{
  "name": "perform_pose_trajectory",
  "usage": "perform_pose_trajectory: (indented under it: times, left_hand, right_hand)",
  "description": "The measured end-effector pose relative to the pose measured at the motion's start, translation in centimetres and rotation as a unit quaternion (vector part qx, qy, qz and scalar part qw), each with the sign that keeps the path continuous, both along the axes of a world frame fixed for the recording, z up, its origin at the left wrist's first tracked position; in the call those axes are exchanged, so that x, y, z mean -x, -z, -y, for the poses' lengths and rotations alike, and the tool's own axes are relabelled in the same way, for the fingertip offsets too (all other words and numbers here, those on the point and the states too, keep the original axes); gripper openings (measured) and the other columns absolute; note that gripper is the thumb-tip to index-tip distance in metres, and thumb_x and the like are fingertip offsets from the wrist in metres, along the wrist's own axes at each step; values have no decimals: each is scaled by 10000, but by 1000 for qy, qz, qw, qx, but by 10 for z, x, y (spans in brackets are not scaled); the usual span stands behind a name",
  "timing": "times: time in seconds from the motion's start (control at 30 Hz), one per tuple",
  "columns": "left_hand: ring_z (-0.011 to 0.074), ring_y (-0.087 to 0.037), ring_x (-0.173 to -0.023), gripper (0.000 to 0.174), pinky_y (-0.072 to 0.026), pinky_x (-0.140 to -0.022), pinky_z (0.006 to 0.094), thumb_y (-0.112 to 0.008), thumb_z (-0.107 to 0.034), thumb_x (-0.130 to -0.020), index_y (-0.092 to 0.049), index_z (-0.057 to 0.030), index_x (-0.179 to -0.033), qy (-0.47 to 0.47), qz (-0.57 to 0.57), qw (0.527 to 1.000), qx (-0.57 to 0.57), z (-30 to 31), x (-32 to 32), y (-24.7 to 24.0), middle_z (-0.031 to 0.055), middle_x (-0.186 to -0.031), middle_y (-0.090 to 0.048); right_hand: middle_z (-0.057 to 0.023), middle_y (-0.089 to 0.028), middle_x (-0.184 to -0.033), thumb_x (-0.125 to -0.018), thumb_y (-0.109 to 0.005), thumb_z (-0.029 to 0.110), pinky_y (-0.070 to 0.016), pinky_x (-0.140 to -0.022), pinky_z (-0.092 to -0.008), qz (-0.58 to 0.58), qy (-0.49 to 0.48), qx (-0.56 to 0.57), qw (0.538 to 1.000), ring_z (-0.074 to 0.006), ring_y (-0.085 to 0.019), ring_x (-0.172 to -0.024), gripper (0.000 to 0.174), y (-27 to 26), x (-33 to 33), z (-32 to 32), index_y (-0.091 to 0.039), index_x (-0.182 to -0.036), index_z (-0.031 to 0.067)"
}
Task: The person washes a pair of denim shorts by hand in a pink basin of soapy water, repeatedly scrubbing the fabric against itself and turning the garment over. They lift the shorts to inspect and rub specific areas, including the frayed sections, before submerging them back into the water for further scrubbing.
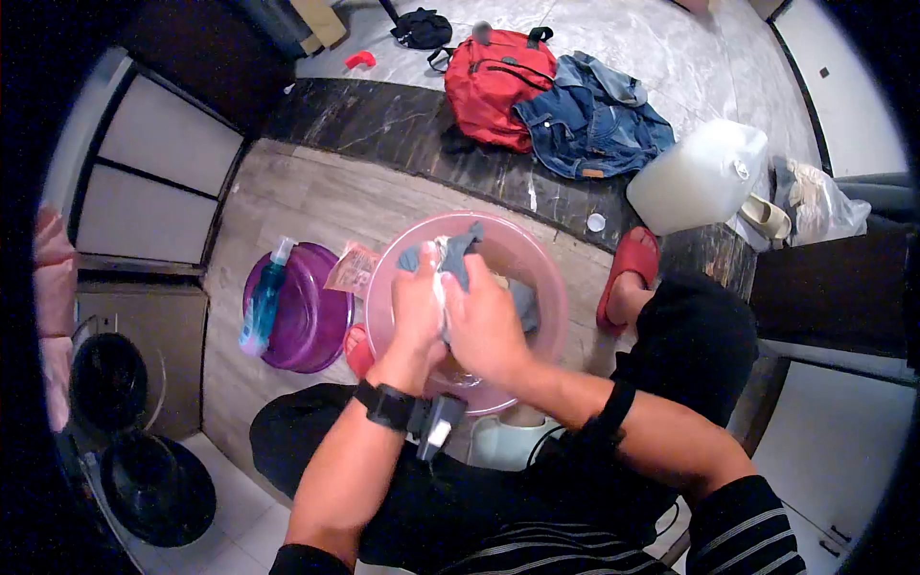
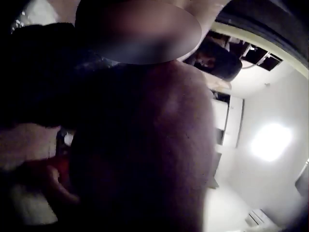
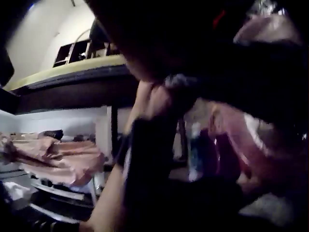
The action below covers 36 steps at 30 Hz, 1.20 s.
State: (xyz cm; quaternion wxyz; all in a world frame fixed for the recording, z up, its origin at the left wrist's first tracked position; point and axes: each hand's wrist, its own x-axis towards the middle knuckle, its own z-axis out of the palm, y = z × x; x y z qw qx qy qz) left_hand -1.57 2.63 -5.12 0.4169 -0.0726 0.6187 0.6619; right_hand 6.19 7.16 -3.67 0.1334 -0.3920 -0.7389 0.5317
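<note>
Both hands meet over a pink basin (image 1: 548, 278) in the head view, thumbs uppermost and close together. My left hand (image 1: 418, 314) grips a wet-looking grey-blue cloth (image 1: 464, 257) that has some white along it. From the other side my right hand (image 1: 482, 326) holds the same cloth, a corner sticking up past the fingers. More grey fabric (image 1: 523, 305) lies inside the basin, at its right. Shadow fills most of the left wrist view. The right wrist view shows the left forearm (image 3: 108, 198), with the cloth mostly hidden in the dark.
Left of the basin, a purple basin (image 1: 321, 326) carries a blue-green spray bottle (image 1: 265, 302), near a printed packet (image 1: 353, 268). Beyond a dark stone step (image 1: 383, 134) lie a red backpack (image 1: 494, 81) and a denim jacket (image 1: 599, 120). A white jug (image 1: 698, 177) stands at right.
</note>
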Motion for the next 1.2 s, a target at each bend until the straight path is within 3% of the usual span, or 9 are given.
perform_pose_trajectory:
  times: [0.1,0.53,0.67,0.8,0.93,1.03,1.07,1.17,1.2]
  left_hand:
    - [109,-540,-574,395,-436,-500,286,-449,-349,-963,-603,-34,-784,21,-108,991,78,-4,-29,-28,18,-680,-580]
    - [107,-563,-697,380,-466,-599,281,-482,-349,-950,-604,10,-949,18,17,1000,-12,1,4,-8,45,-798,-604]
    - [110,-552,-578,358,-459,-514,275,-455,-354,-960,-587,-61,-802,-16,-82,996,-25,-12,-25,-30,14,-690,-571]
    - [85,-523,-574,365,-434,-503,255,-472,-374,-952,-593,-64,-801,-1,23,999,-33,-2,-2,-9,-6,-694,-566]
    - [71,-539,-633,339,-424,-552,235,-509,-384,-934,-615,-71,-857,63,-46,997,12,-3,-30,-28,-15,-741,-576]
    - [90,-572,-694,335,-459,-619,253,-513,-366,-936,-622,-51,-902,78,-6,995,-56,7,-14,-24,5,-793,-605]
    - [123,-612,-779,346,-495,-703,274,-497,-350,-945,-612,-24,-962,27,-16,994,-104,7,-11,-25,39,-882,-635]
    - [196,-605,-966,313,-486,-859,338,-472,-290,-959,-525,-46,-1149,-5,-3,980,-197,20,3,-31,78,-1084,-609]
    - [203,-572,-1036,326,-459,-904,349,-473,-268,-959,-473,-67,-1215,-7,-1,980,-197,22,6,-29,86,-1154,-575]
  right_hand:
    - [-297,-595,-802,-906,-490,260,-462,-669,-546,-17,9,-46,999,-479,-582,-771,261,9,13,-38,-474,-1007,20]
    - [-339,-576,-848,-899,-490,247,-441,-721,-561,-38,-21,10,999,-512,-560,-819,274,-6,-1,-4,-448,-1036,13]
    - [-328,-580,-835,-907,-482,241,-450,-708,-555,-26,45,-29,998,-482,-575,-807,264,4,13,-36,-481,-1012,0]
    - [-308,-595,-838,-908,-481,246,-449,-712,-558,-33,-14,4,999,-495,-570,-810,267,-4,-5,0,-486,-1049,18]
    - [-295,-591,-951,-900,-513,265,-448,-787,-437,34,24,-8,999,-430,-580,-915,365,8,12,-57,-488,-1133,-15]
    - [-207,-625,-946,-919,-508,258,-454,-778,-359,11,51,20,998,-311,-607,-871,352,11,3,-60,-502,-1111,-37]
    - [-93,-619,-939,-946,-487,244,-444,-767,-286,-54,84,76,992,-171,-570,-835,315,49,7,-66,-521,-1086,-35]
    - [-23,-595,-917,-963,-468,228,-443,-754,-256,-112,71,178,975,-95,-530,-812,266,45,-5,-79,-536,-1078,-2]
    - [-184,-621,-1028,-931,-458,334,-428,-857,-375,-93,51,145,984,-311,-588,-961,381,39,-8,-78,-545,-1106,6]
